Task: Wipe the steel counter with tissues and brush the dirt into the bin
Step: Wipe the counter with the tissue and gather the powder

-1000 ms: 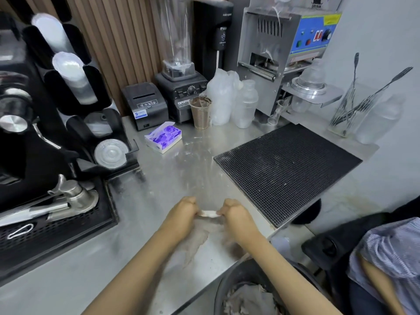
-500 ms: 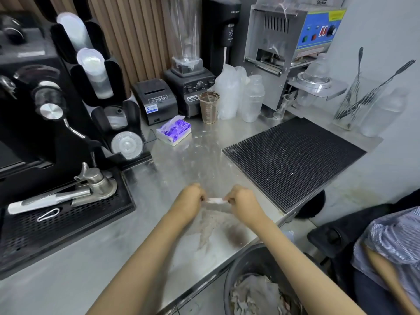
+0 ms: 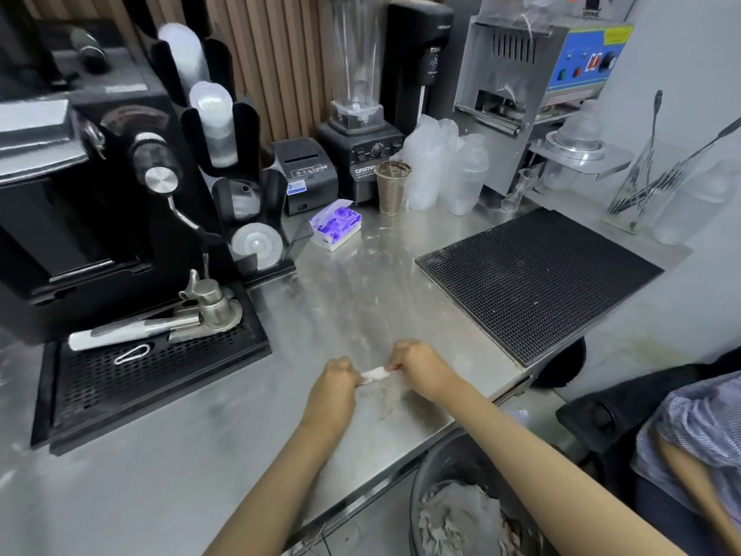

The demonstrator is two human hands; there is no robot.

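Tissue [image 3: 375, 373], twisted into a small white strip, is stretched between both hands at the steel counter [image 3: 353, 298], near its front edge and left of the black bar mat's [image 3: 537, 282] near corner. I cannot tell whether it touches the steel. The left hand [image 3: 333, 381] pinches one end with its fingers curled under, and the right hand [image 3: 421, 367] pinches the other end the same way.

Half a second ago the strip lay level between the fists. Now it slants, its left end lower and nearer the person, because the left hand has drawn back a little while the right has hardly shifted against the mat corner. The grip on both ends is as before.

Just in front of the strip a greyish smear of dirt [image 3: 385, 401] marks the steel. It looks shorter than in the earlier frames, though blur makes that uncertain.

Below the counter's edge at the right stands the round grey bin [image 3: 433, 471], with crumpled waste [image 3: 461, 519] in it.

The whole scene sits further right in view than before. The purple tissue box [image 3: 336, 228] is nearer the frame's middle, and more of the espresso machine [image 3: 80, 202] shows at the left.
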